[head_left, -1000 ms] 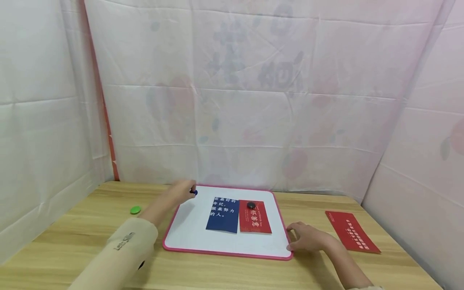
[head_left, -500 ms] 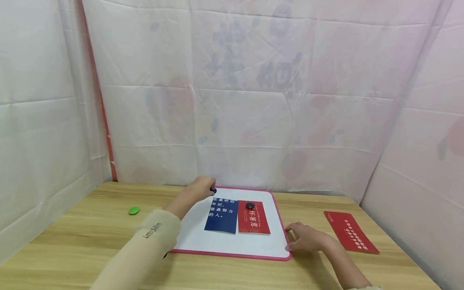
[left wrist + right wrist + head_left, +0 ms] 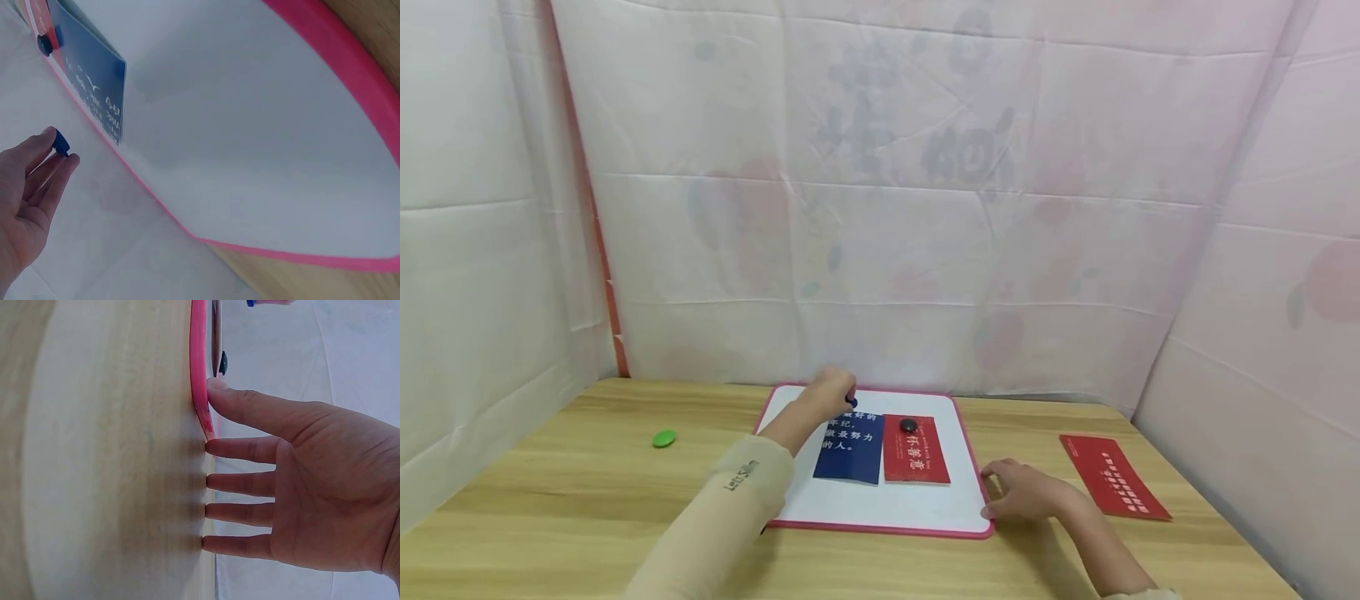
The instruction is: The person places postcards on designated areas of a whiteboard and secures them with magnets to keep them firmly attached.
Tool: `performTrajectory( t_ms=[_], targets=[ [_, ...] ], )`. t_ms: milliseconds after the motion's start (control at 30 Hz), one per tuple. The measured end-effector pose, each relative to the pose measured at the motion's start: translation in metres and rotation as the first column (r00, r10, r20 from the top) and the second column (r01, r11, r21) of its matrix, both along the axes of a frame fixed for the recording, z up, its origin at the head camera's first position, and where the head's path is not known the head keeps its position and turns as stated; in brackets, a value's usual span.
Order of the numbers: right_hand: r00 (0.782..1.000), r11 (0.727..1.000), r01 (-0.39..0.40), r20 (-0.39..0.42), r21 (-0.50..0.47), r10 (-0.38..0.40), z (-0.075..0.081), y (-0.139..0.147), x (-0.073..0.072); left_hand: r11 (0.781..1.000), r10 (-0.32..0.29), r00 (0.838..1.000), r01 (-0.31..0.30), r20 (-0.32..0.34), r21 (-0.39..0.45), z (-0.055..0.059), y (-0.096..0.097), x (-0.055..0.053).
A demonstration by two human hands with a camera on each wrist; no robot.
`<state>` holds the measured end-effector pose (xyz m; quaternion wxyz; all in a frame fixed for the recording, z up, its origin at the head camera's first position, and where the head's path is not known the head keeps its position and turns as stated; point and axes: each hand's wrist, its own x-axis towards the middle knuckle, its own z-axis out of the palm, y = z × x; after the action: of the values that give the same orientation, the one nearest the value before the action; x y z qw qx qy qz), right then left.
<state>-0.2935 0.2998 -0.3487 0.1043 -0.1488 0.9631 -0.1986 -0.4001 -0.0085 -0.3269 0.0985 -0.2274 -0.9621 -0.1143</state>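
Whiteboard [image 3: 887,508] carries blue card [image 3: 853,457] at left and red card [image 3: 917,460] at right, long axes near to far; black magnet [image 3: 908,425] sits on the latter's far end. Left hand [image 3: 829,393] pinches blue magnet [image 3: 60,143] above the blue card's far edge, facing unclear. Right hand [image 3: 1022,490], fingers [image 3: 244,483] extended and apart, touches the whiteboard's right rim.
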Motion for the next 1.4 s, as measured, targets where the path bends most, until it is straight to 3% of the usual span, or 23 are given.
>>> performTrajectory(
  t_ms=[300, 700, 967, 1200, 1400],
  targets=[
    [1.000, 1.000, 0.006, 0.003, 0.002, -0.006, 0.001, -0.002, 0.003, 1.000, -0.009, 0.997, 0.007, 0.075, 0.021, -0.008, 0.011, 0.002],
    [1.000, 1.000, -0.013, -0.011, -0.006, 0.013, 0.005, -0.006, 0.006, 0.998, -0.025, 1.000, 0.024, -0.009, -0.055, -0.019, 0.008, -0.001],
    [1.000, 1.000, -0.017, 0.000, -0.009, 0.017, 0.006, -0.005, 0.009, 0.994, 0.038, 0.997, -0.031, 0.064, -0.105, -0.021, 0.015, 0.002],
    [1.000, 1.000, -0.014, -0.004, -0.012, 0.014, 0.006, -0.004, 0.009, 0.995, 0.058, 0.993, -0.049, 0.103, -0.088, -0.018, 0.018, 0.008],
    [1.000, 1.000, -0.003, 0.009, -0.009, 0.003, 0.005, -0.006, 0.010, 0.990, 0.071, 0.996, -0.065, 0.050, -0.124, -0.020, 0.020, 0.012]
  ],
)
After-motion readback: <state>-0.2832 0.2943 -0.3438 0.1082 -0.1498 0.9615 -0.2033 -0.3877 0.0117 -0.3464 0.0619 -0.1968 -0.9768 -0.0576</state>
